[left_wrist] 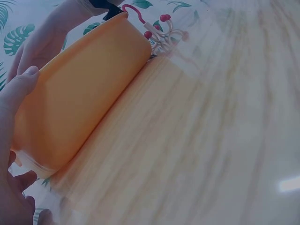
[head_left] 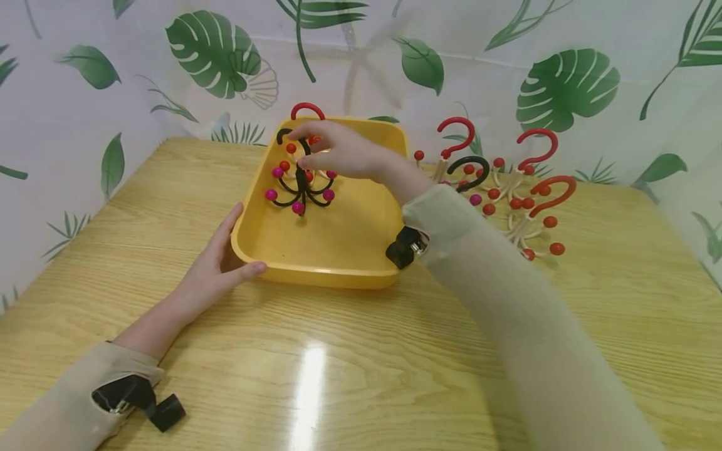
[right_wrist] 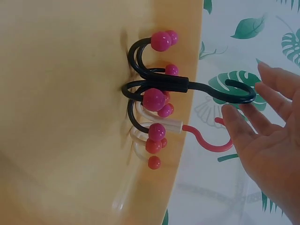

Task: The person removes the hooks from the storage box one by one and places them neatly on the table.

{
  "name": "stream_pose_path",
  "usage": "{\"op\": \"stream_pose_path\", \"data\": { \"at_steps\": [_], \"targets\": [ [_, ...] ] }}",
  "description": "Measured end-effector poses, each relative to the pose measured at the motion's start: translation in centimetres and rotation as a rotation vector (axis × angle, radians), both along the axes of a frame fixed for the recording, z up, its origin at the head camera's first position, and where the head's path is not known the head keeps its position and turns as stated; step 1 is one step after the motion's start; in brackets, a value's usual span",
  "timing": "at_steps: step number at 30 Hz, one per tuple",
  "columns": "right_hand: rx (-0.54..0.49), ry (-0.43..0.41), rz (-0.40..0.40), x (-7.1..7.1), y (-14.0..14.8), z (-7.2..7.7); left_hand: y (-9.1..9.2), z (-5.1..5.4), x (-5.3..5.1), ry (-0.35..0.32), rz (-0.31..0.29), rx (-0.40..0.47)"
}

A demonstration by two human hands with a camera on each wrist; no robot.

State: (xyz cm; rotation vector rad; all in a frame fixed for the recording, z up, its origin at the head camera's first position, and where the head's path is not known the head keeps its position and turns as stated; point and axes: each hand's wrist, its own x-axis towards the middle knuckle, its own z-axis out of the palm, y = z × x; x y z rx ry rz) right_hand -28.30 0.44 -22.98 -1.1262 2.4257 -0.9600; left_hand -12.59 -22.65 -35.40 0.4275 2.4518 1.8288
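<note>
A yellow plastic tub (head_left: 327,279) stands on the table, and my left hand (head_left: 211,269) grips its near left corner, thumb at the front rim and fingers along the side. Inside the tub stands a black multi-prong hook hanger (right_wrist: 176,84) with pink ball tips. Right behind it is a cream hanger with a red hook (right_wrist: 168,125) and red ball tips. My right hand (head_left: 344,150) hovers over the black hanger, its fingers spread around the curved hook top. In the right wrist view the fingertips (right_wrist: 229,112) lie close to the hook; whether they touch it I cannot tell.
Several more hangers stand in a cluster right of the tub, among them one with a black hook (head_left: 479,170) and others with red hooks (head_left: 555,195). A leaf-printed cloth (head_left: 361,69) hangs behind the wooden table (head_left: 316,351).
</note>
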Motion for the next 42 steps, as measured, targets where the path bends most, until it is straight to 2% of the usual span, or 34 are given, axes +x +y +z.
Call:
{"op": "stream_pose_path", "data": {
  "at_steps": [10,26,35,42],
  "targets": [
    [0.033,0.045,-0.030,0.1,-0.1,-0.1,0.0,-0.1,-0.1,0.010,-0.002,0.013],
    [-0.070,0.002,-0.075,-0.2,-0.2,-0.4,0.0,-0.1,-0.2,0.010,0.013,-0.012],
    [-0.170,0.030,-0.061,0.6,-0.2,0.0,0.0,-0.1,-0.2,0.004,0.024,-0.030],
    [-0.300,0.084,-0.022,2.1,0.6,1.3,0.0,-0.1,-0.1,0.009,0.036,-0.054]
  ]
}}
